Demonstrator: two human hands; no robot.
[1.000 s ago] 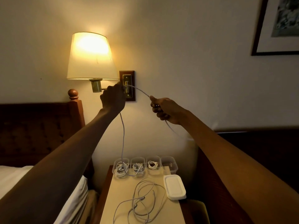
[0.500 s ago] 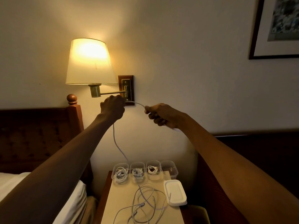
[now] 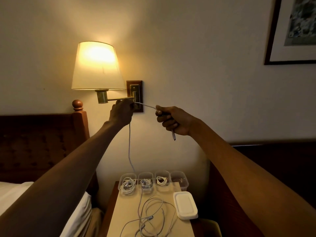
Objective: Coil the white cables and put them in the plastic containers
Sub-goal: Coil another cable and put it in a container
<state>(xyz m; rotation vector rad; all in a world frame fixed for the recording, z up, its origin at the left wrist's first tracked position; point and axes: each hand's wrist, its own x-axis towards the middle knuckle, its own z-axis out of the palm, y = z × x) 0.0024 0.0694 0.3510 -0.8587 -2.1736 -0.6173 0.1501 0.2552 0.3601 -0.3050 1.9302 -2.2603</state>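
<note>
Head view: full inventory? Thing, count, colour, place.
held cable: 1, white, between both hands, hanging towards nightstand
loose cables: several, white, tangled on nightstand
containers: 4, clear, row at nightstand's back
coiled cables: white, in three left containers
lid: 1, white, nightstand's right side
nightstand: 1, tan top, bottom centre
lamp: 1, cream shade, lit, on wall
picture: 1, dark frame, top right
headboard: 1, dark wood, left
left hand: grips held cable under lamp
right hand: grips held cable near its end

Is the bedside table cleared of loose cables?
No, a tangle of white cables lies on the bedside table, in front of the plastic containers.
</note>
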